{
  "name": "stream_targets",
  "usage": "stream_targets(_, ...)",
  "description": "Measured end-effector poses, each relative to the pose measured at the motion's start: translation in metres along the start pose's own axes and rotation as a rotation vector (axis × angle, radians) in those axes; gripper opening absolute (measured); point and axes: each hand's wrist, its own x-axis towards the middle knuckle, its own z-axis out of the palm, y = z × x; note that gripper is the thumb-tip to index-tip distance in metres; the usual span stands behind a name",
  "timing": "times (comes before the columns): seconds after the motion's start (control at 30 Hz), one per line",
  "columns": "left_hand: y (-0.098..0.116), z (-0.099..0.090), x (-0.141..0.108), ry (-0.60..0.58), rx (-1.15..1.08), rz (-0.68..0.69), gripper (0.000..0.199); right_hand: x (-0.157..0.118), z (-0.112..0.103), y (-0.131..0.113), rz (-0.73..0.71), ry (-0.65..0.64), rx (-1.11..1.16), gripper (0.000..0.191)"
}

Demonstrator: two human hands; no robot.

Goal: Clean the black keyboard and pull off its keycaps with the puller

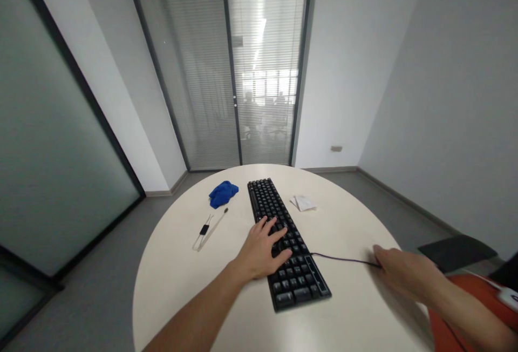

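Note:
A black keyboard (pixel 301 282) lies lengthwise on the round white table (pixel 182 282), pointing away from me. My left hand (pixel 261 249) rests on its keys with the fingers spread. From the keyboard's right side a black cable (pixel 343 258) runs to my right hand (pixel 399 268), whose fingers are closed on it near the table's right edge. A crumpled blue cloth (pixel 222 194) lies left of the keyboard's far end. Nearer me are a thin tool with a black band (pixel 204 229) and a slim stick with a dark tip (pixel 214 227).
White folded paper or wipes (pixel 304 203) lie right of the keyboard. A dark chair part (pixel 457 252) stands beyond the table at the right, near something orange (pixel 465 298) and a white device (pixel 509 298). Glass doors with blinds are behind the table.

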Motion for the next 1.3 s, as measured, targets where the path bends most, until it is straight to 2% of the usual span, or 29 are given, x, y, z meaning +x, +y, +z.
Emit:
stream_targets(0.07, 0.007, 0.0, -0.002, -0.015, -0.003, 0.027, 0.06, 0.008, 0.003, 0.014, -0.02, -0.056, -0.138, 0.033)
stream_targets(0.13, 0.014, 0.0, -0.004, -0.027, -0.01, 0.072, 0.059, 0.014, 0.0, 0.019, 0.008, -0.08, -0.204, 0.039)
stream_targets(0.23, 0.023, 0.0, -0.005, -0.037, -0.024, 0.154, 0.059, 0.022, -0.009, 0.01, 0.043, -0.065, -0.218, 0.04)
stream_targets(0.37, 0.029, -0.001, -0.004, -0.06, -0.073, 0.271, 0.056, 0.04, -0.019, -0.03, 0.016, 0.043, -0.213, 0.036)
stream_targets(0.43, 0.029, -0.002, -0.003, -0.077, -0.086, 0.311, 0.053, 0.053, -0.024, -0.055, 0.009, 0.067, -0.123, 0.035)
stream_targets(0.57, 0.025, -0.005, -0.003, -0.084, -0.081, 0.372, 0.05, 0.071, -0.034, -0.103, -0.047, 0.095, 0.122, 0.049)
stream_targets(0.67, 0.018, -0.002, -0.002, -0.036, -0.055, 0.308, 0.053, 0.071, -0.039, -0.129, -0.096, 0.106, 0.224, 0.054)
stream_targets(0.83, 0.007, 0.009, 0.002, 0.063, -0.076, 0.095, 0.036, 0.056, -0.041, -0.159, -0.23, 0.166, 0.257, 0.066)
stream_targets(0.97, -0.007, 0.014, 0.008, 0.133, -0.187, 0.079, 0.038, 0.044, -0.037, -0.175, -0.273, 0.034, 0.323, 0.079)
stream_targets(1.07, -0.02, 0.015, 0.011, 0.223, -0.234, 0.045, 0.042, 0.031, -0.03, -0.182, -0.287, -0.074, 0.337, 0.101)
stream_targets(1.17, -0.032, 0.015, 0.015, 0.312, -0.195, 0.011, 0.041, 0.02, -0.023, -0.184, -0.323, -0.098, 0.305, 0.125)
stream_targets(1.3, -0.044, 0.014, 0.018, 0.371, -0.145, -0.065, 0.038, 0.016, -0.025, -0.177, -0.392, -0.116, 0.283, 0.125)
